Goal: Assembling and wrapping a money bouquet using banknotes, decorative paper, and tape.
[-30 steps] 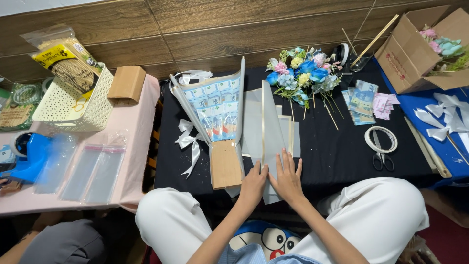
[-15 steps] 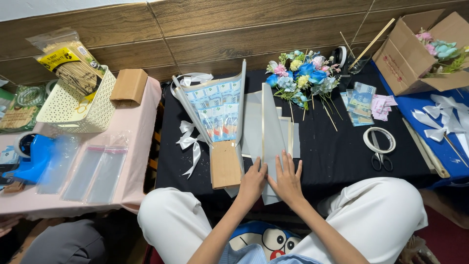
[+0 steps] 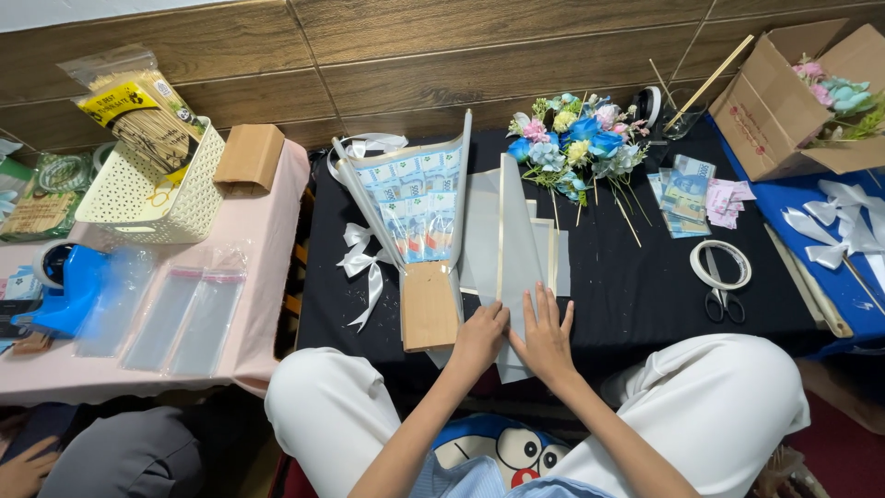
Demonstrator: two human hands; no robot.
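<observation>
Both hands, left hand (image 3: 478, 337) and right hand (image 3: 546, 337), press flat on grey wrapping paper (image 3: 513, 242); yellow-labelled skewer packet (image 3: 138, 109) stands in the white basket (image 3: 157, 205).

Wrapping sheet (image 3: 516, 240) on the table (image 3: 627, 295) — money bouquet (image 3: 415, 231) left of it, flowers (image 3: 572, 143) behind, scissors (image 3: 717, 290) right.

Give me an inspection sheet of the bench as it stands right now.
Surface: black table, pink table beside it.
Job's things: grey wrapping sheets folded, both hands pressing the lower end.
Clutter: banknote bouquet, flower bunch, scissors, white basket, cardboard box.
Grippers: left hand and right hand flat on the sheets.
Cables: nothing seen.
Surroundings: wood-panel wall; another person's hand lower left.
</observation>
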